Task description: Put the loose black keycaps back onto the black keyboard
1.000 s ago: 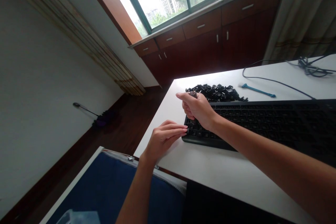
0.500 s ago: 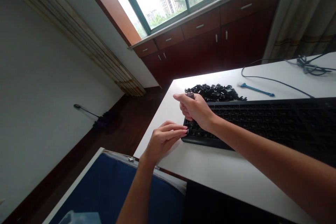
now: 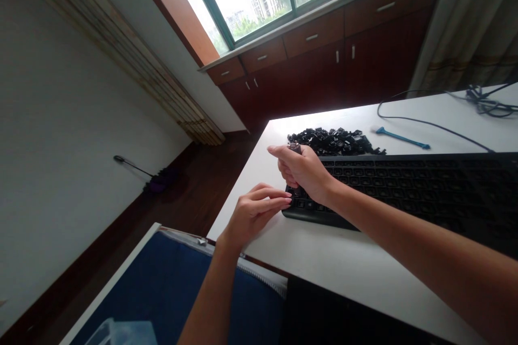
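Note:
A black keyboard (image 3: 388, 180) lies on the white table, its keycaps off over much of the visible part. My right hand (image 3: 301, 167) is a fist around a dark cylindrical handle (image 3: 295, 147), held upright above the keyboard's left end. The handle's top shows above my fist; its lower end is mostly hidden, so its kind is unclear. My left hand (image 3: 259, 210) rests at the keyboard's near left corner, fingertips together against its edge. Whatever they pinch there is too small to make out. Behind the keyboard is a heap of loose black keycaps (image 3: 335, 141).
A blue brush (image 3: 400, 137) lies behind the keyboard, near a black cable (image 3: 437, 124) that runs to a tangle at the back right. The white table (image 3: 319, 253) ends at the left beside a blue surface (image 3: 162, 285) with a translucent container (image 3: 125, 332).
The view has shifted slightly, moving the keyboard and heap a little to the right in the picture. Both hands keep nearly the same pose at the keyboard's left end.

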A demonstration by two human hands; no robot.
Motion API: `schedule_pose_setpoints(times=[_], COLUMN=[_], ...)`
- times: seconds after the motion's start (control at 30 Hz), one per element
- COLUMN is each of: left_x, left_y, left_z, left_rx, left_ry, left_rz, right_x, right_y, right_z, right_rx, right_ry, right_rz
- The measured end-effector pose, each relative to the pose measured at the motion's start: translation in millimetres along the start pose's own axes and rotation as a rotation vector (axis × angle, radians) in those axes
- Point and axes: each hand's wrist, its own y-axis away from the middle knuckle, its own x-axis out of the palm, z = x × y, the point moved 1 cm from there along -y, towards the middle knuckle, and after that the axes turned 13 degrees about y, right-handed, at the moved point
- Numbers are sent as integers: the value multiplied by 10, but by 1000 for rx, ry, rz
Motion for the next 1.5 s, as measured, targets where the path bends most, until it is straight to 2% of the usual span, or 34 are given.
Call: schedule_pose_setpoints(times=[0.33,0.53,0.67,0.83,0.97,1.3,1.5], left_x=[8,6,40,68,61,65,106], left_y=[-17,-25,-15,37,39,-5,-23], left_z=[-6,7,6,24,10,-103,-106], left_rx=[31,-9,-80,-279,-284,-384,-318], left_ry=[-23,22,40,173,242,19,17], left_rz=[-1,14,-50,-174,-196,-181,-129], right_x=[12,28,49,98,152,216,242], right_y=[1,16,36,73,65,37,85], right_z=[-4,7,10,-14,-52,-253,-244], right_rx=[-7,-8,-27,-29,-47,-85,-157], right_ry=[-4,-14,-14,-7,22,118,206], right_rz=[8,33,65,108,119,114,125])
